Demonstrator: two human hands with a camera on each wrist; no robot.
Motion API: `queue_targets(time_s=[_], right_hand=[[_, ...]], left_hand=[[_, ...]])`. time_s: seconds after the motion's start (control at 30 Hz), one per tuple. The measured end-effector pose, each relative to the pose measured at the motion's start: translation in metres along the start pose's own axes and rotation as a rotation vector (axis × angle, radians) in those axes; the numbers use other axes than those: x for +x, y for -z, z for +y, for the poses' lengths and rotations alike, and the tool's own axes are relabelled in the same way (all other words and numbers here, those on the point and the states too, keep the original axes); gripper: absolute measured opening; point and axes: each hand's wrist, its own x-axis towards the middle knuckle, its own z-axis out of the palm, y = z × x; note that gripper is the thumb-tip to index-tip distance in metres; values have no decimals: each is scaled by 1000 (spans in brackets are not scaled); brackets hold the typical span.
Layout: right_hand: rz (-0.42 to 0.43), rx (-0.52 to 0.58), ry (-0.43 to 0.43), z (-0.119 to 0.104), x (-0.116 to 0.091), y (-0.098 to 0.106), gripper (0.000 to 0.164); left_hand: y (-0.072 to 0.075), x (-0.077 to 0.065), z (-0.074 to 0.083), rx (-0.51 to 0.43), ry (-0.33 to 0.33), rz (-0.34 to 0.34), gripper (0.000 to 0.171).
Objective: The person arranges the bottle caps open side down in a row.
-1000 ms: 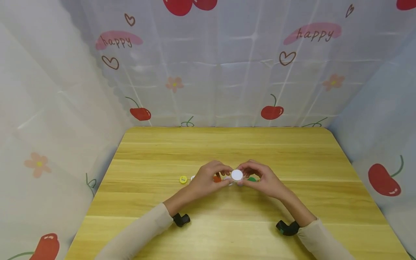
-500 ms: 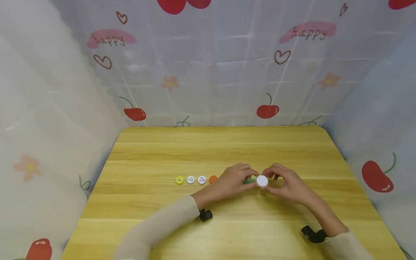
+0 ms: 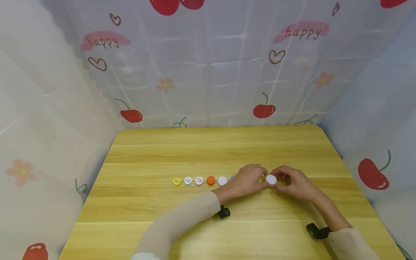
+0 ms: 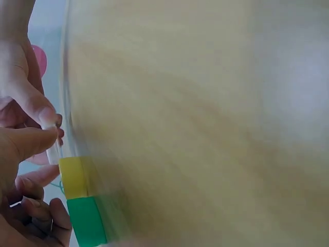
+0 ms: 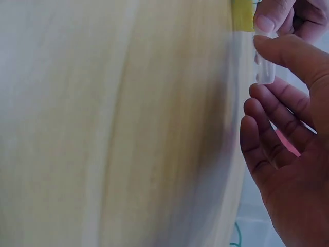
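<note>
Between the fingertips of both hands is a white bottle cap (image 3: 271, 179), held at the right end of a row of caps. My left hand (image 3: 247, 179) pinches its left side and my right hand (image 3: 294, 182) its right side. The right wrist view shows the same cap (image 5: 266, 71) edge-on, with both thumbs at its near side. Right beside it stands a yellow cap (image 4: 73, 177), then a green cap (image 4: 86, 221). The left hand hides part of the row and partly covers a bluish-purple cap (image 3: 232, 178).
Leftward along the row are a white cap (image 3: 222, 180), an orange cap (image 3: 211, 180), two printed white caps (image 3: 199, 181) and a yellow cap (image 3: 177, 181). They lie on a wooden table (image 3: 208, 151). A printed curtain (image 3: 211, 83) surrounds its back and sides.
Both hands have moved right along the row with the white cap. The left-hand caps, earlier partly covered by the left hand, now show.
</note>
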Motion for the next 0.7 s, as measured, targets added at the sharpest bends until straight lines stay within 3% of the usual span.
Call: queue_targets(time_s=[0.2, 0.43, 0.7], right_hand=[[-19, 3, -34, 4, 2, -4, 32], [-12, -32, 1, 10, 5, -10, 34], [-18, -46, -47, 11, 2, -10, 40]], left_hand=[[-2, 5, 2, 31, 43, -25, 30], [-4, 6, 1, 118, 28, -22, 28], [0, 2, -2, 174, 30, -18, 37]])
